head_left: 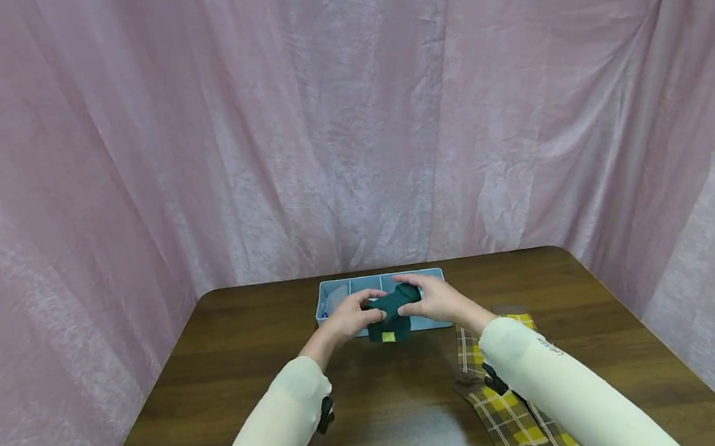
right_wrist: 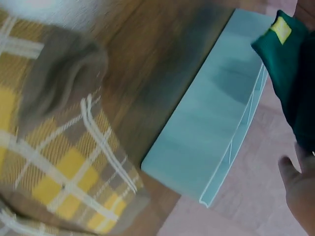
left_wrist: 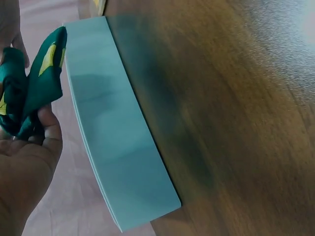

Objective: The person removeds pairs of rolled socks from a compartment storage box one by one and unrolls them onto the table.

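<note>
A folded bundle of dark green socks (head_left: 387, 321) with a yellow patch hangs between my two hands, over the front of a light blue divided box (head_left: 434, 323). My left hand (head_left: 347, 320) grips the bundle's left side, thumb toward me. On the other side my right hand (head_left: 434, 301) pinches it with thumb and fingers. The left wrist view shows the green socks (left_wrist: 47, 81) folded over, with more than one yellow patch, clear of the box wall (left_wrist: 115, 128). In the right wrist view, the right hand (right_wrist: 302, 191) is partly cut off beside the dark cloth.
Yellow and brown plaid socks (head_left: 506, 419) lie on the wooden table (head_left: 230, 384) under and beside the right forearm. A translucent item (head_left: 336, 297) sits in the box's left compartment. A pink curtain (head_left: 346, 121) hangs behind the table's far edge.
</note>
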{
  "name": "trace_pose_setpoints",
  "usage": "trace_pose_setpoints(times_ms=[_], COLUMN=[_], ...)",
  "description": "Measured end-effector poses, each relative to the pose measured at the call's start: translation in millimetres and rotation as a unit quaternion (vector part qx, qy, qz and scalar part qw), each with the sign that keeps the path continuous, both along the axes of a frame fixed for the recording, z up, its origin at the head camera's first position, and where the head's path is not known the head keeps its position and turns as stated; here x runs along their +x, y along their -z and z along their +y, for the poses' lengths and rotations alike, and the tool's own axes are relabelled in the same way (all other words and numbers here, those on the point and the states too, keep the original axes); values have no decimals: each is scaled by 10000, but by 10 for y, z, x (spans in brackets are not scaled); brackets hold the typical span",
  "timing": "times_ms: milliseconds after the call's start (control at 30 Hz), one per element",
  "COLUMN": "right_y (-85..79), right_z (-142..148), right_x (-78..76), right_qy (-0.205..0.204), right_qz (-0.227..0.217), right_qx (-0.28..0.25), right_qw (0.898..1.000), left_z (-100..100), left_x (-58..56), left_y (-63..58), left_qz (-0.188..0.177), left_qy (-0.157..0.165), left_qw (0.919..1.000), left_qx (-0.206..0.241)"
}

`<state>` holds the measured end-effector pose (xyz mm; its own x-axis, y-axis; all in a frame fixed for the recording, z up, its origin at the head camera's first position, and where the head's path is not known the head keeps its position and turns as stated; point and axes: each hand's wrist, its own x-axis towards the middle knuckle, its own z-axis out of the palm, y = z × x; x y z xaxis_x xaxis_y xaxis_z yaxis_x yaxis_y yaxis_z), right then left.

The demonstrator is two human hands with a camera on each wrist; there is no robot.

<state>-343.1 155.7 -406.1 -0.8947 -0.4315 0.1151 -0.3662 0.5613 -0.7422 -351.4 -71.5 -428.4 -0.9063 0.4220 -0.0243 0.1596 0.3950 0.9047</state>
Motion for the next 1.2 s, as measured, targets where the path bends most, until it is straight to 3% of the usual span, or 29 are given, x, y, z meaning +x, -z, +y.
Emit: trace_pose_setpoints(times_ms=[100,200,367,700,900,1200], right_y=[9,29,80,257,376,499], right_z=[34,60,93,135,126,95], right_x=[14,35,87,224,334,531], right_qy=[-426,-651,-788,-897,-975,-952], right_qz=[290,280,-180,-483,-576,-268], right_qx=[563,756,586,312,326,384], right_qw=[9971,9946,9950,9943,9930,9944], left_z=[13,24,34,-40,-107,-143], left_x=[39,84,149,299,430,605], left_y=[15,33,78,176,276,404], left_qz=[-17,84,112,-33,-148,-567], left_qy=[224,444,695,859,1151,1060], left_qw=[9997,9989,9975,9961,9926,9927], left_qx=[-50,-76,-40,-208,-366,-121])
